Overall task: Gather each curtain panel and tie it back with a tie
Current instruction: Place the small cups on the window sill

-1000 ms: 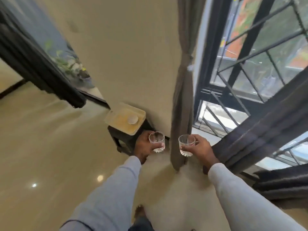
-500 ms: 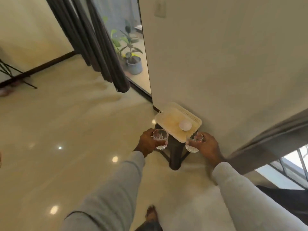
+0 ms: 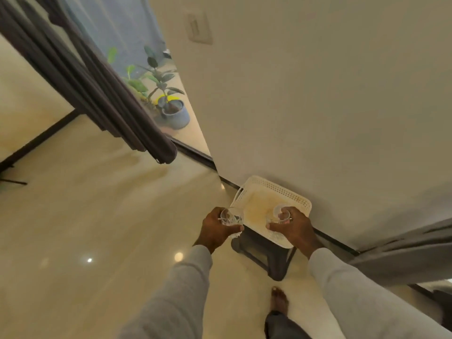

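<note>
The left hand (image 3: 217,228) is gripping one glass (image 3: 231,219) just off the near-left corner of the tray (image 3: 288,192), and the right hand (image 3: 294,226) is gripping a second glass (image 3: 281,216) over the tray's near side, probably so both are being parked there to free the fingers for tying. Counting: two glasses, one tray on one dark stool (image 3: 269,255), one potted plant (image 3: 171,108) far beyond the tray to its left. Two curtains are showing, a dark one (image 3: 102,99) hanging well left of the tray and a grey one (image 3: 403,255) just right of it; no tie is showing.
</note>
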`<move>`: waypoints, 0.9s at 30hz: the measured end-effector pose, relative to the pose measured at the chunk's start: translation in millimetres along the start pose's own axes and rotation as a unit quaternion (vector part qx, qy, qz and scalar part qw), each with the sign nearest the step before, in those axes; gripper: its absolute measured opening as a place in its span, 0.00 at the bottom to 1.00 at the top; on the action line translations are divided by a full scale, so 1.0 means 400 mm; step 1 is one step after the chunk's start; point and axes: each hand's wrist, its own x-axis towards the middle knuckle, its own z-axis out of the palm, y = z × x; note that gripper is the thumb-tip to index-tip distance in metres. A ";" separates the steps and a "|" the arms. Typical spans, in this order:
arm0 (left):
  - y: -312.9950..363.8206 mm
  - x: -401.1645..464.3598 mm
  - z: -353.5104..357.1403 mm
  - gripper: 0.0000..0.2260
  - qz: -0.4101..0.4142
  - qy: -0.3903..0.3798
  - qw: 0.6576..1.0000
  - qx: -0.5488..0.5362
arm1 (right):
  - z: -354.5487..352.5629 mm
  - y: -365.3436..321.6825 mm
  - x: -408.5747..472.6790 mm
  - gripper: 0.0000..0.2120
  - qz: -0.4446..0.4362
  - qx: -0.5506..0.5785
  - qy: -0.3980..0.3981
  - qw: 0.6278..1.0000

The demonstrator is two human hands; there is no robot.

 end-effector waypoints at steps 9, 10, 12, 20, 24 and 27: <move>0.016 0.390 0.062 0.38 0.076 -0.103 0.952 0.277 | 0.066 -0.004 0.234 0.41 0.009 -0.066 0.003 0.998; 0.017 0.429 0.074 0.39 0.107 -0.119 0.933 0.322 | 0.086 0.011 0.259 0.41 0.015 -0.070 0.008 0.997; 0.008 0.521 0.104 0.40 0.169 -0.151 0.889 0.397 | 0.133 0.037 0.312 0.41 0.024 -0.072 0.020 0.997; -0.084 0.807 0.218 0.38 0.270 -0.194 0.805 0.491 | 0.287 0.084 0.435 0.40 0.045 -0.118 0.093 0.988; -0.122 0.876 0.229 0.38 0.281 -0.206 0.787 0.510 | 0.338 0.095 0.492 0.38 0.045 -0.198 0.114 0.973; -0.144 0.914 0.226 0.38 0.278 -0.216 0.784 0.511 | 0.361 0.109 0.530 0.39 0.045 -0.257 0.123 0.957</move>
